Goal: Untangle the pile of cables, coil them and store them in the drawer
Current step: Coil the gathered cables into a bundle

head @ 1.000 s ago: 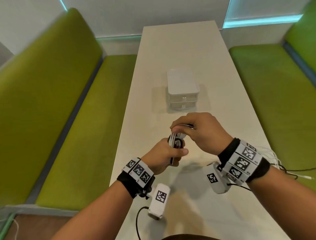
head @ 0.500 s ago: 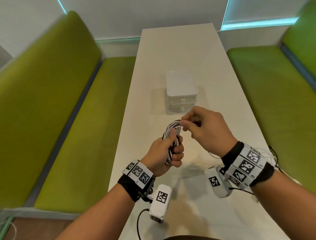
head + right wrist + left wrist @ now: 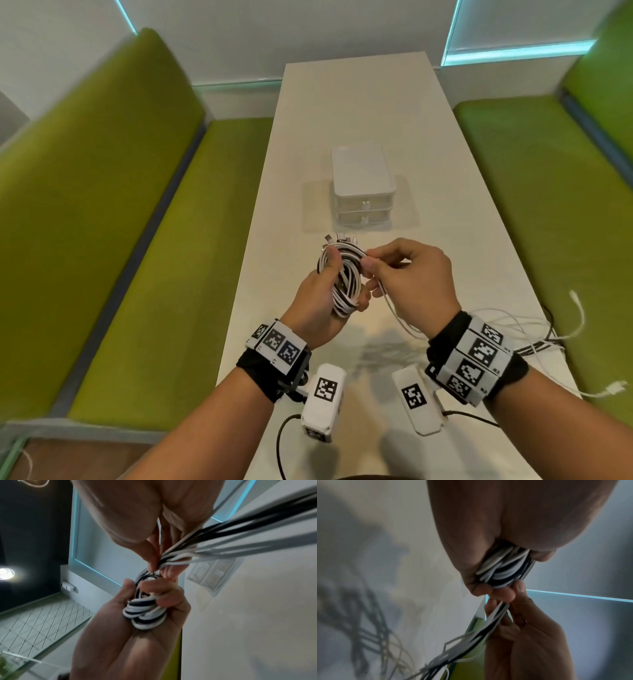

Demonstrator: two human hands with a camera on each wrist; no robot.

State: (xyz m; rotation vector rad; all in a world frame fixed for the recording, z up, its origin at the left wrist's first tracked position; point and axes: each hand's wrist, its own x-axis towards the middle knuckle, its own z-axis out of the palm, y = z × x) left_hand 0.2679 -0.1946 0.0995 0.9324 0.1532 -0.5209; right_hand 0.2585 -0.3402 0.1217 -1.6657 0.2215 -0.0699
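A coil of black and white cables point(image 3: 346, 277) point(image 3: 503, 569) point(image 3: 145, 611) stands upright above the white table point(image 3: 359, 113). My left hand point(image 3: 329, 294) grips the coil, thumb over its top. My right hand point(image 3: 407, 270) point(image 3: 154, 555) pinches the loose strands point(image 3: 394, 308) point(image 3: 494, 615) beside the coil's right side. Several plug ends stick out at the coil's top. The uncoiled tails point(image 3: 534, 332) trail off to the right over the table edge. Beyond the hands stands the small white drawer unit point(image 3: 362, 185) point(image 3: 212, 573), both drawers closed.
Green benches point(image 3: 137, 240) point(image 3: 561, 192) flank the long table on both sides. A loose white plug end point(image 3: 613, 389) hangs at the table's near right edge. Thin black leads point(image 3: 284, 438) run from the wrist cameras near the front edge.
The coil has turned more face-on and risen slightly. My right hand has slid from the top of the coil to its right side, drawing another length of the strands round.
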